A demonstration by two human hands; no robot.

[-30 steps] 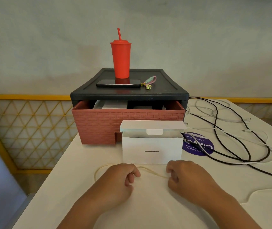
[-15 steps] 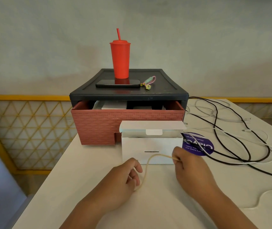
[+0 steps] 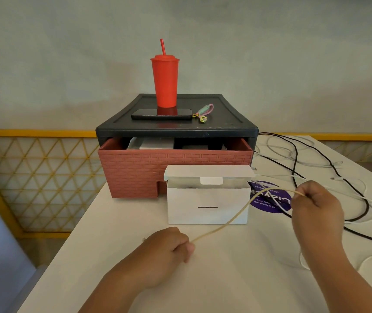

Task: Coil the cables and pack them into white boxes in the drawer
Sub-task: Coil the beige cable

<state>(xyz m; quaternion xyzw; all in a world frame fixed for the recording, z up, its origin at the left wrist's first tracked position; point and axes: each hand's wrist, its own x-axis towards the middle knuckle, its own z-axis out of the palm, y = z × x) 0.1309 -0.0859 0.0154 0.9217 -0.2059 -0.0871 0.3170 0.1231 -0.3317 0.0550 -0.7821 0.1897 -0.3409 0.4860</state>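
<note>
Head: thin beige cable [image 3: 216, 229] arcs btwn L hand [image 3: 169, 247] & R hand [image 3: 318, 204], both gripping it.

The only readable writing is on a round purple sticker [image 3: 268, 201] stuck flat on the white table [image 3: 225, 279]. Its white print is upside down from the head camera. Small lines give "Clean" and "you go" along the far edge, and "let's keep ou…" and "…les clean" along the near edge. Between them is one large white word beginning with "C"; its other letters cannot be made out, since the cream cable [image 3: 205, 234] crosses them and the right hand [image 3: 315, 206] covers the end.
</note>
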